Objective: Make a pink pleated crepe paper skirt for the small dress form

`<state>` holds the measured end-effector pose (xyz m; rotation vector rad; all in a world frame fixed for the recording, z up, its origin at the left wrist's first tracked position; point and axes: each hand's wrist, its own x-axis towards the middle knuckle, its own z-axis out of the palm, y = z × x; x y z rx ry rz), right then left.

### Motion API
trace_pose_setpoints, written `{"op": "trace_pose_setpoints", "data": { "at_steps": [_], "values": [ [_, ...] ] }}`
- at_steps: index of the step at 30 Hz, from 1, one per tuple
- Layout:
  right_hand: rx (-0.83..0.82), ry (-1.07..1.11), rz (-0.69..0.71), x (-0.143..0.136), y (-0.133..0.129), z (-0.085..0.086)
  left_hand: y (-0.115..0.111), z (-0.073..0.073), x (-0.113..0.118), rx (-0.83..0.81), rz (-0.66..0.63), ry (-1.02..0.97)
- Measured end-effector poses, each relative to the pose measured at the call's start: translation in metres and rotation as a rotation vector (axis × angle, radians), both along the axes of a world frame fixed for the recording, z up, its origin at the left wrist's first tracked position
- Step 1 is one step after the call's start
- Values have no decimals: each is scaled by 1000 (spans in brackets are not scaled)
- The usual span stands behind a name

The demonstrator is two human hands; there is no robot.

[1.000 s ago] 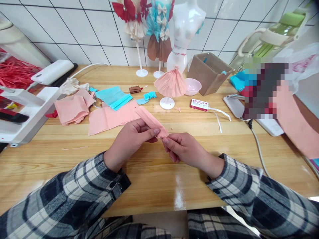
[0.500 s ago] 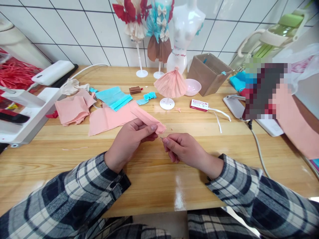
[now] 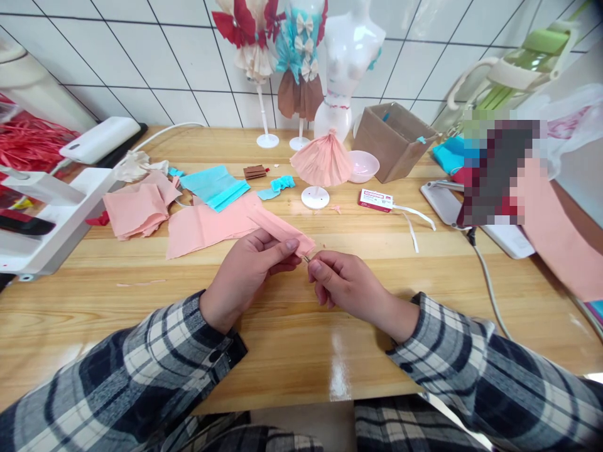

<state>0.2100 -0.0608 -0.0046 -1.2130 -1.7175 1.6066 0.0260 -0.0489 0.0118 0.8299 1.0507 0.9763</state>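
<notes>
My left hand (image 3: pixel 249 267) pinches a folded strip of pink crepe paper (image 3: pixel 277 227) between thumb and fingers, its right end jutting past the thumb. My right hand (image 3: pixel 351 279) is closed on a thin dark metal piece (image 3: pixel 306 258), too small to name, whose tip meets the lower right end of the strip. Behind the hands stands a white mannequin (image 3: pixel 351 53) in front of a pleated pink paper skirt on a small stand (image 3: pixel 322 160). Left of them lie a flat pink paper sheet (image 3: pixel 202 229) and a blue paper sheet (image 3: pixel 215 186).
Farther back are a pink bowl (image 3: pixel 363 167), a brown paper box (image 3: pixel 391 141) and two dressed doll stands (image 3: pixel 300 94). A red-and-white packet (image 3: pixel 375 200) lies right of the skirt. Folded pink paper (image 3: pixel 136 210) and a white rack (image 3: pixel 61 220) are at left, a green bottle (image 3: pixel 522 75) at right.
The metal piece in my right hand has come up against the end of the pink strip. My left hand has shifted slightly right, still holding the strip.
</notes>
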Motion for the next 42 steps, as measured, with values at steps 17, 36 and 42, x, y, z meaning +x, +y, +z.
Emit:
{"op": "trace_pose_setpoints", "data": {
  "at_steps": [17, 36, 42],
  "values": [
    [141, 62, -15, -10, -5, -2, -17, -6, 20, -139, 109, -326],
    [-50, 159, 48, -4, -1, 0, -12, -3, 15, 20, 109, -69],
    [-39, 158, 63, -3, -1, 0, -11, -2, 12, 48, 90, 10]
  ]
}}
